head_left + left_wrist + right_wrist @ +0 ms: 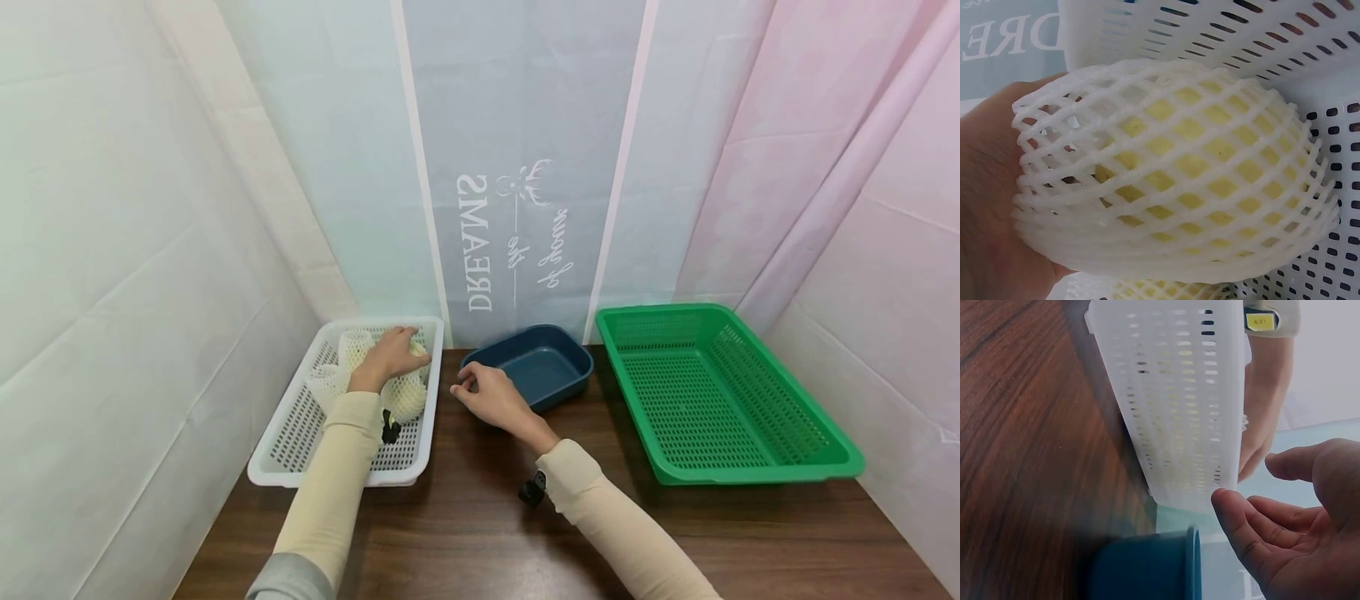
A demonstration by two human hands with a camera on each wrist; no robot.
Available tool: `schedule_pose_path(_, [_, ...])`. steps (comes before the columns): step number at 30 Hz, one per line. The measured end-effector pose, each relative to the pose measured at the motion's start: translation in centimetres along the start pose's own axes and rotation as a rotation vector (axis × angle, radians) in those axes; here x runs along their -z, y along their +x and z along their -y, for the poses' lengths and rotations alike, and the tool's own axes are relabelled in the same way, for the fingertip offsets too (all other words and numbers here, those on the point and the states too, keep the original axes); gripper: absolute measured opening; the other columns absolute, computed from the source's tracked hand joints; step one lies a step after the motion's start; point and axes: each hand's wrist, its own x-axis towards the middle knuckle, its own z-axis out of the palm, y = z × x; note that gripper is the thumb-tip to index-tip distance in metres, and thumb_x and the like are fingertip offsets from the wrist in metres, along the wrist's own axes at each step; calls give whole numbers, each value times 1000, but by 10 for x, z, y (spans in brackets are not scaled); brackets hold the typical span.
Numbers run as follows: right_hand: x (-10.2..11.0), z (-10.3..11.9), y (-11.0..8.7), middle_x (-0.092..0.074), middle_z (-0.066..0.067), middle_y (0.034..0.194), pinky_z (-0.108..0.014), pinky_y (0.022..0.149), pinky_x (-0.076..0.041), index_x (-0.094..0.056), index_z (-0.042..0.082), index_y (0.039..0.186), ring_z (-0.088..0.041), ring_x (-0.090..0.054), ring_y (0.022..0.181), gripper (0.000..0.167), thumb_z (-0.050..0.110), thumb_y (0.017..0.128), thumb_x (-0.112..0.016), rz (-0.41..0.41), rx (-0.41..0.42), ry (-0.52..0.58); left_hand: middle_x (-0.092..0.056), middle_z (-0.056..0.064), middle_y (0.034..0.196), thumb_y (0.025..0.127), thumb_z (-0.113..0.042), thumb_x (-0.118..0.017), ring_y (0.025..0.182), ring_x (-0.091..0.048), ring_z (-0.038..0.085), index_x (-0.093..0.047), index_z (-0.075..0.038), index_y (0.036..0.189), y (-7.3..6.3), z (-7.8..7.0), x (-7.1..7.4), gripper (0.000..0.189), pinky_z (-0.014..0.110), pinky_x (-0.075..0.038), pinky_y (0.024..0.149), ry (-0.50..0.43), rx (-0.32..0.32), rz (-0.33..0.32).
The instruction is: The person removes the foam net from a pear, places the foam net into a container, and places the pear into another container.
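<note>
Several yellow fruits in white foam nets lie in the white basket (pixel 429 433) on the left. My left hand (pixel 390 354) reaches palm down into it and grips a netted fruit (pixel 418 350) at the far right, thumb and fingers on either side. In the left wrist view, a netted fruit (pixel 1210 169) fills the middle and hides the fingers. My right hand (pixel 491 396) holds nothing, its fingers loosely bent, over the near left rim of the dark blue tub (pixel 555 375). The right wrist view shows its thumb and fingers (pixel 1250 544) apart.
A green perforated basket (pixel 693 408) stands on the right of the brown wooden table (pixel 480 533). The blue tub sits between the two baskets, close to the back curtain (pixel 525 108). Pale cloth walls (pixel 135 333) close in both sides.
</note>
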Motion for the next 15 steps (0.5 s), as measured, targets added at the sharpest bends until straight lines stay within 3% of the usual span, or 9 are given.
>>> schedule_pose_path(9, [-11, 2, 1, -76, -8, 107, -40, 83, -59, -68, 1, 128, -19, -71, 90, 37, 31, 107, -67, 35, 1, 25, -43, 28, 162, 93, -43, -68, 148, -43, 48, -46, -1, 158, 1, 2, -3, 80, 67, -44, 114, 20, 28, 42])
schedule_pose_path(15, [-18, 4, 1, -76, -6, 99, -33, 73, -57, -69, 2, 125, -13, -68, 78, 34, 31, 106, -67, 52, -12, 53, -41, 26, 163, 90, -34, -73, 149, -43, 46, -44, -2, 159, 1, 3, -5, 81, 65, -43, 116, 9, 36, 57])
